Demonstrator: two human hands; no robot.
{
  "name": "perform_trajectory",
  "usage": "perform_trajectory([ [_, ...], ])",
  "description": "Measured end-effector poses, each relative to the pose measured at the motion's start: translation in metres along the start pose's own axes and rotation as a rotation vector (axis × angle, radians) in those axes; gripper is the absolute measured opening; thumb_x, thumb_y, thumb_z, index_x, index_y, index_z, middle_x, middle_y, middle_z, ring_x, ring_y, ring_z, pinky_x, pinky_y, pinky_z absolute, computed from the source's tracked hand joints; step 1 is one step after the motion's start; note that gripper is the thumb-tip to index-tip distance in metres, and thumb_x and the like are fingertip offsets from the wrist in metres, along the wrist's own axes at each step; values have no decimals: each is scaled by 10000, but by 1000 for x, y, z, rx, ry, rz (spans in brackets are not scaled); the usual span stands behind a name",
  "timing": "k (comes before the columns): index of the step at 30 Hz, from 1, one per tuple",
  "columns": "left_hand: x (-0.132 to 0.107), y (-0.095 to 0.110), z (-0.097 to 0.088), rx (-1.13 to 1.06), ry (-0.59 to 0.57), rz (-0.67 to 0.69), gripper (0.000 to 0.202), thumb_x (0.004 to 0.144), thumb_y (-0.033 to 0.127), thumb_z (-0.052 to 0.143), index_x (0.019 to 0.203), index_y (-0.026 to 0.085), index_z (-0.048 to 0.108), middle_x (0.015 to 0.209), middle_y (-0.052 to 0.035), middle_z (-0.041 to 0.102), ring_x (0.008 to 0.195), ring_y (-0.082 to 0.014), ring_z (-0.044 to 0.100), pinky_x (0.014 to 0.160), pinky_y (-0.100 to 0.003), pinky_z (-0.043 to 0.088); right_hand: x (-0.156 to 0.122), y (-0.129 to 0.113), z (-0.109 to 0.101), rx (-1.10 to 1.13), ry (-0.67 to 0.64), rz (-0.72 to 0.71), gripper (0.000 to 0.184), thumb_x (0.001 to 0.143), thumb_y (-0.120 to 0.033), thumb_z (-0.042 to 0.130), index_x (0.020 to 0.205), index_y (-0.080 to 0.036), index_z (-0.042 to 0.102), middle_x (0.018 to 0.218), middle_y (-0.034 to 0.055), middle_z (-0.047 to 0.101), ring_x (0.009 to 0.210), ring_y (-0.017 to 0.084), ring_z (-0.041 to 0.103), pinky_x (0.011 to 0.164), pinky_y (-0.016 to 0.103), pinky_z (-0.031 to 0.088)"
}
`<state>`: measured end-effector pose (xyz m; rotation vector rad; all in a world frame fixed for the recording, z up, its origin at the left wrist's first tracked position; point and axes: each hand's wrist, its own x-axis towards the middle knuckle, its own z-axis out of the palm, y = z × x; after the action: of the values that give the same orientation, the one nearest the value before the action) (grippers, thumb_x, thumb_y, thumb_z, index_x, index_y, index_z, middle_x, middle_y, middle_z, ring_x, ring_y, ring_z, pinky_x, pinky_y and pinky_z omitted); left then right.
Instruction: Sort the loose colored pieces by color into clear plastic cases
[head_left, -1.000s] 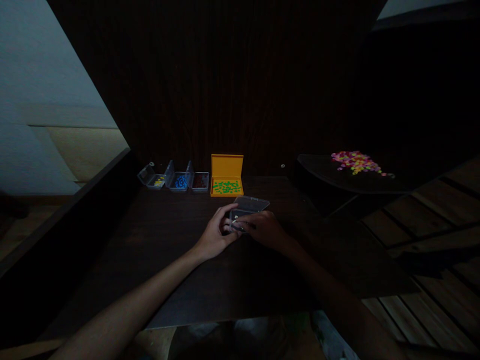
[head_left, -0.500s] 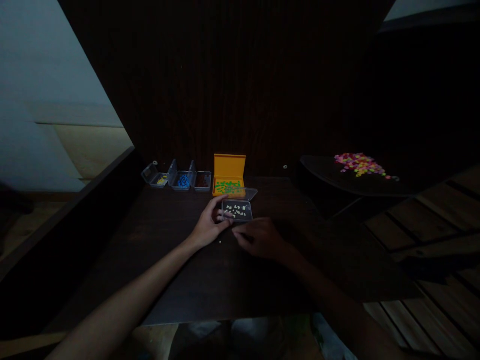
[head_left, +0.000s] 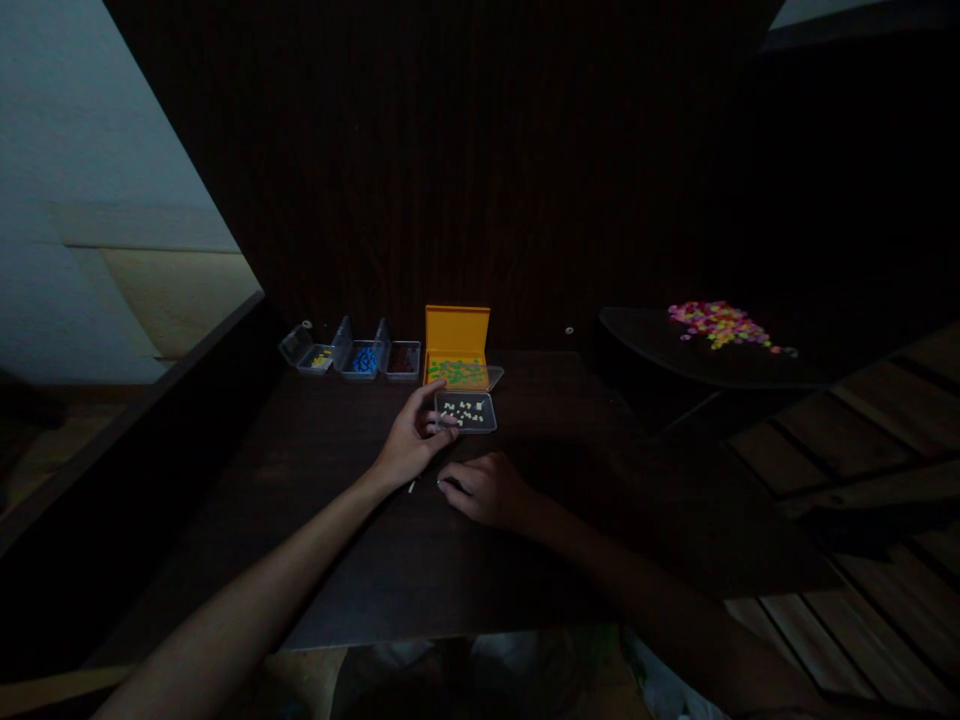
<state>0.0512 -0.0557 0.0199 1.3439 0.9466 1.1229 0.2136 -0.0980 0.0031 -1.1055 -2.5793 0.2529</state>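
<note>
My left hand (head_left: 415, 438) holds the left side of a small clear plastic box (head_left: 491, 424), thumb at the near edge and fingers around the side. Inside lie several small whitish pieces (head_left: 469, 407); its clear lid stands open at the back. My right hand (head_left: 487, 490) is closed in a pinch just nearer to me than the box, with a tiny white piece (head_left: 440, 484) at its fingertips. On the table left of that hand lies a thin whitish piece (head_left: 412, 487).
Behind the box stands an open yellow case (head_left: 457, 330) with green pieces. To its left are open clear boxes holding brown (head_left: 405, 357), blue (head_left: 365, 360) and yellow pieces (head_left: 322, 357). A pile of colourful pieces (head_left: 720, 325) lies on the right shelf. A raised side board (head_left: 150, 420) borders the left.
My right hand has moved left and nearer to me, away from the box. The box, held by my left hand, has shifted slightly left and away. A thin whitish piece now shows on the table.
</note>
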Motion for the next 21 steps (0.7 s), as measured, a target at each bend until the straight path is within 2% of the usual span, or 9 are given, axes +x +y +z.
perform_trajectory([
  [5,0,0,0,-1,-1,0,786,687,223,765,1384,190,405,904,-39,674,853,-176,672,775,-306,538,1,2,-2,123,22,21,97,849,-224,592,869,-187,680,675,1,695,576,113,594,556,215,343],
  [7,1,0,0,-6,10,19,764,676,218,772,1361,203,432,991,-56,668,875,-176,672,769,-298,543,1,4,-7,278,33,56,83,835,-211,593,853,-181,669,594,-32,626,521,90,527,545,206,335],
  [10,1,0,0,-5,6,32,736,683,207,765,1348,209,449,1009,-60,664,897,-189,677,768,-308,556,1,8,-16,613,44,172,111,835,-261,594,825,-169,656,524,-64,523,465,72,432,501,201,310],
  [15,-2,0,1,16,-3,31,718,690,206,749,1346,205,456,1081,-81,650,905,-195,668,750,-308,554,4,14,-32,1018,105,380,190,771,-351,647,774,-161,642,504,-70,493,438,64,388,444,196,280],
  [21,-4,-2,4,-38,-60,-22,785,689,256,781,1377,192,409,896,-36,665,844,-180,664,766,-302,536,8,16,-42,1301,232,519,250,669,-403,692,713,-172,609,397,-106,377,353,48,260,373,195,189],
])
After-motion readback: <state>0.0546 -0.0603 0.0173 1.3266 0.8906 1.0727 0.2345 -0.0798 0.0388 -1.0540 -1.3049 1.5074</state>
